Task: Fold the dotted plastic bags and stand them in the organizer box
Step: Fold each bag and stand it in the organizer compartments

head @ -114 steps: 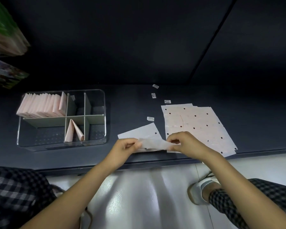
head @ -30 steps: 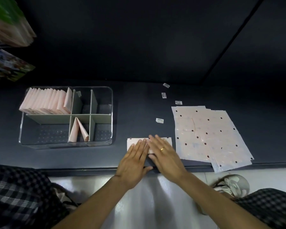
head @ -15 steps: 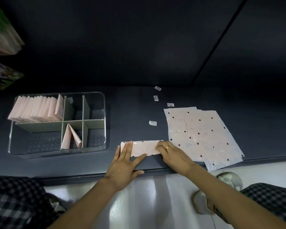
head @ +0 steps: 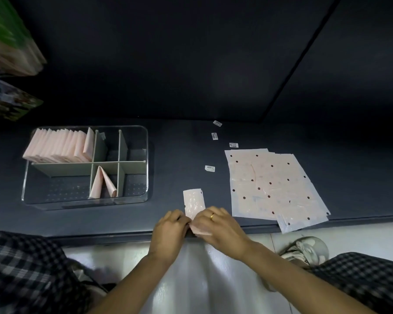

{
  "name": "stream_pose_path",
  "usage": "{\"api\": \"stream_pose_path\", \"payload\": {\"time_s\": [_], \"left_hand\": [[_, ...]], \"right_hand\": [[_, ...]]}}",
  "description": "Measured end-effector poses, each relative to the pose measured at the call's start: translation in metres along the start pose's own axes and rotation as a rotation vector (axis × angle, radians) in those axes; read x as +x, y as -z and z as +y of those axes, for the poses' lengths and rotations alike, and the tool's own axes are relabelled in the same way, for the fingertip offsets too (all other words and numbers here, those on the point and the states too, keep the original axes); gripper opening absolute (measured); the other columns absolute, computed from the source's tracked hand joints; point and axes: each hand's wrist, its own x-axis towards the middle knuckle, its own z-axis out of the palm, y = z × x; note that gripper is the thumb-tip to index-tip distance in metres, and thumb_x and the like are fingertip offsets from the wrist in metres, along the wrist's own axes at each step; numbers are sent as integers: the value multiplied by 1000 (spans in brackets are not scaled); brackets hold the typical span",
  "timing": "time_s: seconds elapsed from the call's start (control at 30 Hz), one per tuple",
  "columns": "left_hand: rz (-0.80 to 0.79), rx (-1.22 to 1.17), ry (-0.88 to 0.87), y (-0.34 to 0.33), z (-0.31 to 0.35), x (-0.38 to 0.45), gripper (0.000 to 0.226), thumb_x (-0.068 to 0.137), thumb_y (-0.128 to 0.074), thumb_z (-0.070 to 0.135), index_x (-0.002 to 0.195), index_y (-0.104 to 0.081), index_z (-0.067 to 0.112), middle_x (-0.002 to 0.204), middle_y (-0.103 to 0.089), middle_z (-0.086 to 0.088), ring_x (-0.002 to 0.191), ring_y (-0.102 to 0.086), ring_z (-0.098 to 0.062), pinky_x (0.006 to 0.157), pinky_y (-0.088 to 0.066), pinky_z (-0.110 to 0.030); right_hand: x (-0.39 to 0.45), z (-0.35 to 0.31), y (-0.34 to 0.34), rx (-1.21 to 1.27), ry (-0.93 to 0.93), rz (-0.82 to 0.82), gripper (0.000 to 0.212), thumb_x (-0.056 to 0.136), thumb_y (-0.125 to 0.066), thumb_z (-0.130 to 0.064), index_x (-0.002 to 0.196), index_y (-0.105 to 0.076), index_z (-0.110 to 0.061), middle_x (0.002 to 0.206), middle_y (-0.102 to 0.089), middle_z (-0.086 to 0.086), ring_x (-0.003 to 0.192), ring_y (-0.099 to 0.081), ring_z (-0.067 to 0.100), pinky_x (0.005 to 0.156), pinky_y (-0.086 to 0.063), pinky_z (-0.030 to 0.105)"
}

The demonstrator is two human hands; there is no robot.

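Observation:
A pink dotted bag folded into a narrow strip lies lengthwise away from me near the dark shelf's front edge. My left hand and my right hand both pinch its near end, fingers curled over it. A stack of flat dotted bags lies to the right. The clear organizer box stands at the left. Its back left compartment holds a row of folded bags; one folded bag stands in the front middle compartment.
Several small white labels lie scattered on the shelf between the box and the stack. Colourful packages hang at the upper left. My checked trouser knees and a shoe are below the shelf edge.
The strip lay sideways under my flat hands half a second ago. It is now turned to point away from me, and both hands have curled over its near end.

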Motion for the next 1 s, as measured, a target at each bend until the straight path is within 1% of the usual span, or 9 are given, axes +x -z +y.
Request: {"api": "stream_pose_path", "payload": {"time_s": [0.1,0.2,0.3,0.43,0.6,0.7,0.8,0.9,1.0], "left_hand": [[-16,-130,165,-4,-6,4,10,86,-66,16,94,-73,16,89,-62,-3,89,-55,-24,74,-45,-30],[34,-231,335,-11,-7,10,14,90,-63,26,94,-72,16,94,-63,-1,93,-49,-22,76,-38,-29],[37,-288,436,-11,-5,15,13,90,-62,27,93,-70,17,91,-63,2,94,-50,-22,72,-36,-27],[92,-311,436,-6,1,13,25,89,-64,23,111,-57,16,89,-56,4,92,-48,-18,72,-38,-28],[10,70,-67,-11,6,-2,52,81,-72,28,128,-56,11,133,-55,-9,122,-52,-33,100,-44,-44],[-196,258,-154,-18,2,-9,78,92,-48,52,150,-12,13,157,-4,-7,145,-3,-25,119,5,-43],[-232,362,-198,-18,0,-11,84,76,-62,65,141,-43,17,147,-39,-12,136,-38,-26,114,-13,-45],[-236,350,-184,-16,1,-11,88,70,-61,72,140,-45,21,144,-43,-13,133,-42,-26,112,-31,-48],[-292,378,-191,-24,-4,-9,90,84,-39,72,149,3,27,156,5,-13,145,2,-29,117,-4,-51]], "right_hand": [[11,11,0,374,-368,-15,24,83,-67,-17,106,-63,-17,99,-66,-4,93,-56,14,81,-42,21],[28,19,2,585,-607,36,14,82,-70,-18,90,-59,-18,73,-61,-11,69,-55,4,67,-43,15],[44,25,-1,588,-691,20,15,84,-70,-24,83,-56,-18,64,-59,-10,63,-52,4,59,-39,11],[59,31,-5,532,-806,-56,14,86,-67,-26,81,-60,-14,82,-65,3,75,-55,15,68,-41,22],[66,33,-6,472,-852,-88,17,87,-66,-25,75,-57,-16,93,-70,11,78,-55,16,70,-41,22],[69,33,-6,452,-864,-103,15,87,-65,-25,78,-57,-17,97,-70,10,84,-60,19,75,-43,23],[68,28,-10,364,-846,-47,29,87,-65,-25,110,-52,-13,109,-62,9,101,-59,25,84,-47,32],[68,22,-13,150,-657,81,47,86,-65,-28,127,-45,-19,126,-49,6,116,-46,24,95,-43,34],[76,23,-14,51,-526,-32,48,87,-63,-30,130,-45,-23,132,-45,2,120,-39,24,97,-38,35]]}}
